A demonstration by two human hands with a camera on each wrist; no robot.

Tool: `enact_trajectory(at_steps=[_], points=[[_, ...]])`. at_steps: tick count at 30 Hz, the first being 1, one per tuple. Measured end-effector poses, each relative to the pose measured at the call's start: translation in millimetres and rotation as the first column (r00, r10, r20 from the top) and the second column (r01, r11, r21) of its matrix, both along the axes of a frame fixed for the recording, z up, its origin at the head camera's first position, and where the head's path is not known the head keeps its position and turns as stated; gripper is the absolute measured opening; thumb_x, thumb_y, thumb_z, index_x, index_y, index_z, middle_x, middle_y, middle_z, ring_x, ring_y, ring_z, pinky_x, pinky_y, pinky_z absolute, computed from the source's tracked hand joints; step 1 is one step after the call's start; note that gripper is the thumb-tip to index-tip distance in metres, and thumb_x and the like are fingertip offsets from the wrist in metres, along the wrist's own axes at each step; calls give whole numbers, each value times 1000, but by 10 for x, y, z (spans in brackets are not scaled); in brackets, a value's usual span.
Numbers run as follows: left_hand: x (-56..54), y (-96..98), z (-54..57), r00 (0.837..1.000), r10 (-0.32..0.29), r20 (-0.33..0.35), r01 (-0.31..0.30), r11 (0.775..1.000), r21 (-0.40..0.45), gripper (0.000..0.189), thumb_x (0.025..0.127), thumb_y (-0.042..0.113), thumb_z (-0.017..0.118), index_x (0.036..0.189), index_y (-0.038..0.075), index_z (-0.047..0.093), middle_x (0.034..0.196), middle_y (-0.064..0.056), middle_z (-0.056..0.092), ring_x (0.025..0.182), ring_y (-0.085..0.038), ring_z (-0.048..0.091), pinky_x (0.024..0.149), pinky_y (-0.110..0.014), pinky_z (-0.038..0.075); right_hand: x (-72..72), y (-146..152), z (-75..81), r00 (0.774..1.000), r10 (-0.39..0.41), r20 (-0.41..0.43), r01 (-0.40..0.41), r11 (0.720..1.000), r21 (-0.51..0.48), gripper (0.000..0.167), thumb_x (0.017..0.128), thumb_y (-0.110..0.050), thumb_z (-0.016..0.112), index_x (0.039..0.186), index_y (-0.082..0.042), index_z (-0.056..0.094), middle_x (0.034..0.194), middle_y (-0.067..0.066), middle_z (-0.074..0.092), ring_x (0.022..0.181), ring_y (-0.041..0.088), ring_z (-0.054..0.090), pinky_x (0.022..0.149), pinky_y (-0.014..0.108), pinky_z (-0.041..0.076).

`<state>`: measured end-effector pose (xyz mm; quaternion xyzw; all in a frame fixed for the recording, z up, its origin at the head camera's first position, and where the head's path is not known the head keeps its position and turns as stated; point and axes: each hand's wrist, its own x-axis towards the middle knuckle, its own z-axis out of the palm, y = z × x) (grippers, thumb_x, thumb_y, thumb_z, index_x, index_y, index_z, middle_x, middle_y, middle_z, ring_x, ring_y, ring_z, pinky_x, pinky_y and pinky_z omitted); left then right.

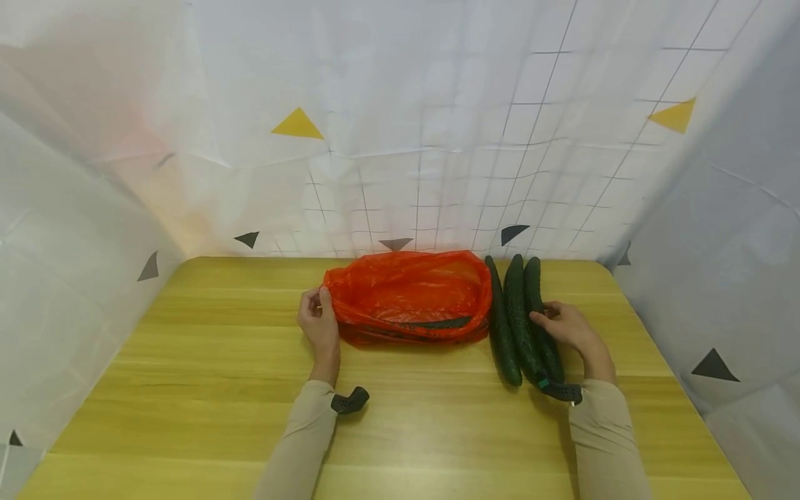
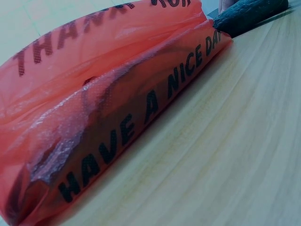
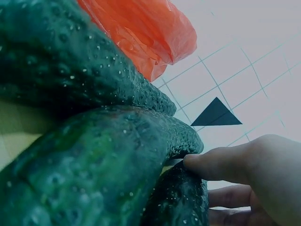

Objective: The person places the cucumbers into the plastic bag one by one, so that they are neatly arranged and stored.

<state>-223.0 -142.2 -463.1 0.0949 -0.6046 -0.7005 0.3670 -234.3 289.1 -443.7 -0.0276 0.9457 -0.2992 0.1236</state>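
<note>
Left hand at the bag's mouth, right hand on the cucumbers

The left hand (image 1: 319,323) pinches the left rim of the orange bag (image 1: 409,295) (printed "THANK YOU" and "HAVE A NICE DAY"); just right of the bag lie three cucumbers (image 1: 521,316), the right hand (image 1: 565,326) curling round the rightmost. Bagging seems underway; next, lift one cleanly into the opening.

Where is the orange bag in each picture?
Head: the bag lies mid-table; the left hand holds its left edge.
Left wrist: the bag fills the left side, print showing.
Right wrist: the bag is at top, behind the cucumbers.
Shared landmark: the cucumbers, right of the bag; one tip shows top right in the left wrist view.
</note>
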Motion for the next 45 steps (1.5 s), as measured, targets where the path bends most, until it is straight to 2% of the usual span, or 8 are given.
enact_trajectory(at_steps=[9,16,23,39,45], points=[[0,-4,3,1000,7,-11,-7,1000,-8,24,91,11,61,93,-13,59,75,6,54,68,-5,50,62,-16,40,-15,0,-27,1000,-25,-15,25,1000,-8,68,97,-40,46,136,14,35,129,37,45,117,50,45,96,57,39],[-7,3,2,1000,18,-10,-18,1000,10,17,91,9,60,90,-8,60,73,8,54,67,-4,49,61,-16,40,-21,8,-53,998,-50,-34,50,999,-10,65,96,-38,48,134,14,38,128,36,47,116,50,46,95,56,40],[-10,4,-6,1000,19,-9,-19,1000,-3,21,91,9,61,92,-12,59,74,7,54,67,-4,49,62,-16,40,-7,10,-38,996,-70,-55,69,997,-20,62,95,-35,49,132,14,41,125,36,50,114,48,48,94,55,41],[-7,7,-10,999,25,-34,-25,1000,7,21,90,8,61,91,-13,59,73,7,54,66,-4,48,60,-15,39,10,16,-28,995,-77,-59,75,996,-47,60,97,-34,46,134,14,39,128,37,47,114,49,49,89,53,44],[-4,6,0,999,26,-33,-26,1000,9,18,90,8,62,89,-10,60,73,7,54,66,-4,48,60,-16,39,8,13,-4,992,-85,-94,79,995,-58,59,97,-34,46,132,13,41,127,35,49,112,47,50,89,52,44]])
